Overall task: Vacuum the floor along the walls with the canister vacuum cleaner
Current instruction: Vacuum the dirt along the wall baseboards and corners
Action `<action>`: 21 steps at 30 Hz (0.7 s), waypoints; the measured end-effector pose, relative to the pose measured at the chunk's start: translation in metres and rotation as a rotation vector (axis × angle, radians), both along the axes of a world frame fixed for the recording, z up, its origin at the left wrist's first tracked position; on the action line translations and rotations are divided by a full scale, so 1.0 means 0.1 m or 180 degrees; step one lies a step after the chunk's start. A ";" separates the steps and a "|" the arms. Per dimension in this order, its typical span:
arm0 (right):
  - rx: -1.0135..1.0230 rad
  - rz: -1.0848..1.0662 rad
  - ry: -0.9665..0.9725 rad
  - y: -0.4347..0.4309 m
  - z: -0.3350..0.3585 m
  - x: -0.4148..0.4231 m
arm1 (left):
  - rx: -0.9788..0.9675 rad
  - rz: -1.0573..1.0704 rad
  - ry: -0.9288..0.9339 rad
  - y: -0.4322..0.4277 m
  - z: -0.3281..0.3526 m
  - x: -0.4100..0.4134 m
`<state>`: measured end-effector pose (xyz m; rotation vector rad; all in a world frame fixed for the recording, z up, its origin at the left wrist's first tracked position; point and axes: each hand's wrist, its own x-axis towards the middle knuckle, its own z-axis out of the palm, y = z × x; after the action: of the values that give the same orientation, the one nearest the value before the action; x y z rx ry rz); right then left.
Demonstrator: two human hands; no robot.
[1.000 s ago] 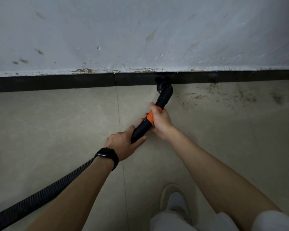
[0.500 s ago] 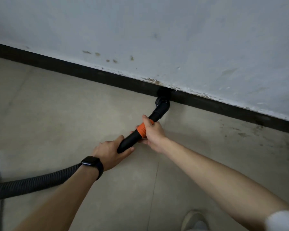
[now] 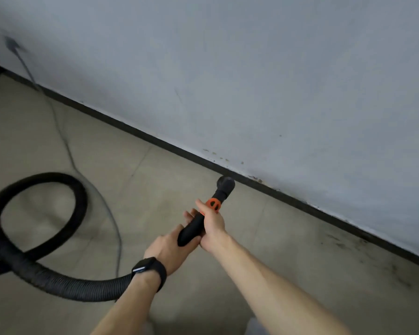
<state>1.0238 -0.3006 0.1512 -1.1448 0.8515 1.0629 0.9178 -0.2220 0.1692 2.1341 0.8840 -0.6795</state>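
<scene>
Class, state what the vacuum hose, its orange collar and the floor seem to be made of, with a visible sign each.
Hose: probably flexible matt black plastic, ribbed and looped. Orange collar: likely smooth hard plastic, moulded with holes. Floor: seemingly dull beige tile, with straight joint lines.

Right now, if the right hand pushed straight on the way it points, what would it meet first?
Probably the nozzle tipping the vacuum wand that the right hand grips, then the black skirting board; depth is unclear.

Tiled floor (image 3: 169, 184): looped hose (image 3: 58, 285), thin cable (image 3: 71, 160).
</scene>
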 end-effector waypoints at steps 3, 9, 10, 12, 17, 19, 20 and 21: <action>-0.0112 -0.0208 -0.0173 0.05 1.03 -0.17 | -0.0193 0.0170 -0.0015 -0.04 0.98 -0.19; 0.0168 0.0678 -0.0976 -0.07 3.32 -0.26 | -0.0386 -0.0143 0.0194 -0.15 2.95 -0.49; 0.0254 0.0834 -0.1137 -0.09 3.67 -0.27 | -0.0390 -0.0143 0.0241 -0.18 3.24 -0.52; 0.0456 0.1216 -0.1522 -0.12 4.34 -0.31 | -0.0423 0.0038 0.0194 -0.28 3.82 -0.55; 0.0859 0.2081 -0.2546 -0.09 5.73 -0.49 | -0.0067 0.0398 -0.0258 -0.43 5.07 -0.64; 0.1014 0.2331 -0.2811 -0.01 6.17 -0.61 | -0.0038 0.0617 -0.0484 -0.43 5.45 -0.82; 0.1095 0.2470 -0.2960 0.06 6.34 -0.69 | -0.0062 0.0728 -0.0597 -0.40 5.61 -0.95; 0.1184 0.2639 -0.3151 0.13 6.50 -0.79 | -0.0079 0.0836 -0.0715 -0.36 5.76 -1.10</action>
<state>0.9448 -0.2879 0.8015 -1.4975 -0.6328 1.0321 0.8076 -0.2583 0.7451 1.9783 1.0011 -0.3092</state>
